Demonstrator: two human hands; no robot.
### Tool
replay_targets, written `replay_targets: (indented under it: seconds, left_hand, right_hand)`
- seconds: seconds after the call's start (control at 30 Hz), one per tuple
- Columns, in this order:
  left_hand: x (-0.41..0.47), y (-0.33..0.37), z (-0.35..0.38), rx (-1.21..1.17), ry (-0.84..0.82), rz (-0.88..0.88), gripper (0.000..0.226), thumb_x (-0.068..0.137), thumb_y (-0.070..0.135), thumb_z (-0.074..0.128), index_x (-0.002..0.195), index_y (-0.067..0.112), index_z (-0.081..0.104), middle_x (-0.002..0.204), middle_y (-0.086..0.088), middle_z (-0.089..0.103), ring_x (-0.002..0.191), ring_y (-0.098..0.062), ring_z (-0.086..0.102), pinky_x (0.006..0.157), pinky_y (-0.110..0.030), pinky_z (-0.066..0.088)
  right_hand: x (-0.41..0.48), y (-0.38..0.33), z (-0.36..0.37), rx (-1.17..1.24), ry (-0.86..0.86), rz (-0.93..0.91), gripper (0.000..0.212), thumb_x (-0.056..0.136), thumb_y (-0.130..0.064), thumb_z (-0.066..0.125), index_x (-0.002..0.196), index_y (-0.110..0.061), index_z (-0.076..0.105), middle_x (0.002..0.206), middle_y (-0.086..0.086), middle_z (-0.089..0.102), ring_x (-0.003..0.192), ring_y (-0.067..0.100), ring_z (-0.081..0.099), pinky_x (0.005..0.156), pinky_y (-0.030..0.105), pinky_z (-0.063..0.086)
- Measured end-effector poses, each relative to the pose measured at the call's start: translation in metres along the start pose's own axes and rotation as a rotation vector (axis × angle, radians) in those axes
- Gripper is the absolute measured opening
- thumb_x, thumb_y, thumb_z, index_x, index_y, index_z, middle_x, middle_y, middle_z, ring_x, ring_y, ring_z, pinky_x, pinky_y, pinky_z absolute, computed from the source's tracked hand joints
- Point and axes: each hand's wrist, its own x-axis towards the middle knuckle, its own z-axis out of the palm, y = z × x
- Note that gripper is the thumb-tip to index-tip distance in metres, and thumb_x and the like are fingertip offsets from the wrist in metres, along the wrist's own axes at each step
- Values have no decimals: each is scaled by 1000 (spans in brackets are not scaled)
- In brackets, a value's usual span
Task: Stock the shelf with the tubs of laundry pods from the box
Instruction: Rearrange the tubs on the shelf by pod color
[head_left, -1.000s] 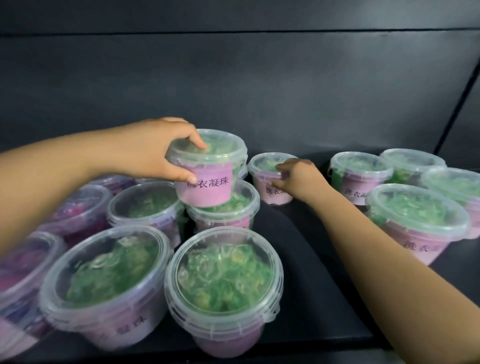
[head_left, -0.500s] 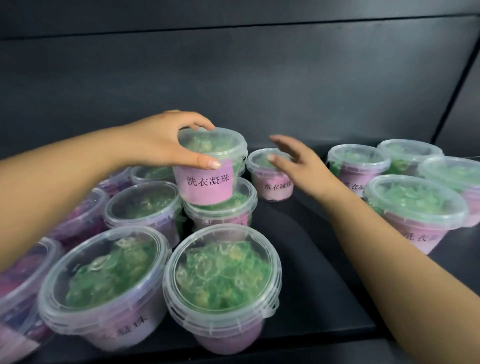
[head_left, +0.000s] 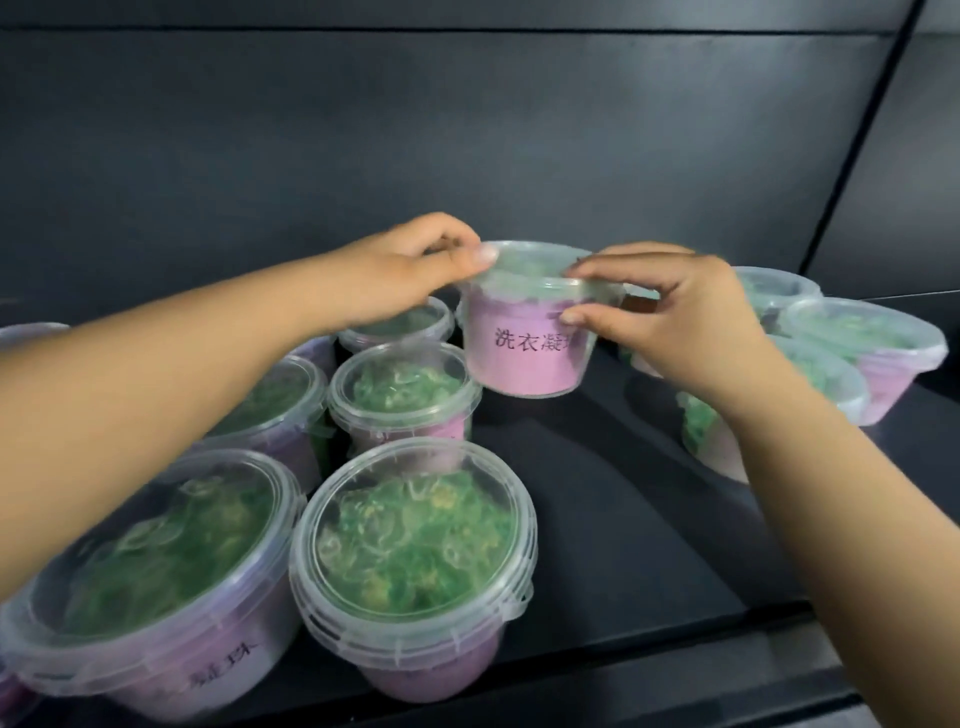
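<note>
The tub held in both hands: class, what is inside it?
Green pods show through the clear lid of the held tub. Its pink label hides everything lower down, and the left hand and right hand cover parts of the rim.

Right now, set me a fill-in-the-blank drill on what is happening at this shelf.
The left hand and right hand make ____ hands on the raised tub. Its label is coloured ____. The pods in the front tub look ____.
Missing words: two, pink, green.
</note>
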Motion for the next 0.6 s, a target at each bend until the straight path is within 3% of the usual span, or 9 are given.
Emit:
replay_targets:
  seconds: [0.07,0.13,0.23,0.33,0.5,0.6]
  left_hand:
    - [0,-8,6,117,-52,-12,51,80,58,56,127,44,40,113,14,53,112,-7,51,99,-25,37]
    - [-5,-12,12,222,-93,-34,62,82,51,56,138,40,31,116,12,51,109,-6,52,94,-21,35]
    - [-15,-16,13,453,-244,-64,57,79,61,51,131,40,43,130,14,49,116,-5,48,100,-22,33]
    - [-20,-21,14,661,-358,-105,66,73,73,48,132,45,41,147,15,36,135,-7,33,108,-23,26]
    - [-21,-25,13,660,-360,-62,62,78,60,50,136,40,39,149,14,32,137,-6,28,103,-17,23]
    - [-19,-25,13,639,-363,-53,61,78,59,51,135,38,41,148,15,33,137,-5,29,103,-17,23]
  right_hand:
    - [-12,9,-7,-35,33,54,33,67,-12,80,97,-19,67,89,-21,59,85,-19,55,85,10,45]
    - [-25,17,-8,-58,35,119,34,67,-9,80,93,-25,65,90,-22,58,86,-20,54,88,11,45]
    - [-43,29,-1,-89,-69,137,31,64,-12,82,90,-22,67,91,-14,60,87,-22,52,84,3,41]
    - [-53,36,7,-20,-210,168,25,62,-23,75,82,-30,62,97,-18,58,94,-16,53,88,8,41]
    - [-51,41,7,153,-318,264,27,63,-19,70,78,-38,59,107,-17,57,109,-15,50,100,12,36]
    - [-46,42,6,206,-336,285,35,60,-15,77,72,-44,62,107,-15,59,111,-11,52,101,17,38]
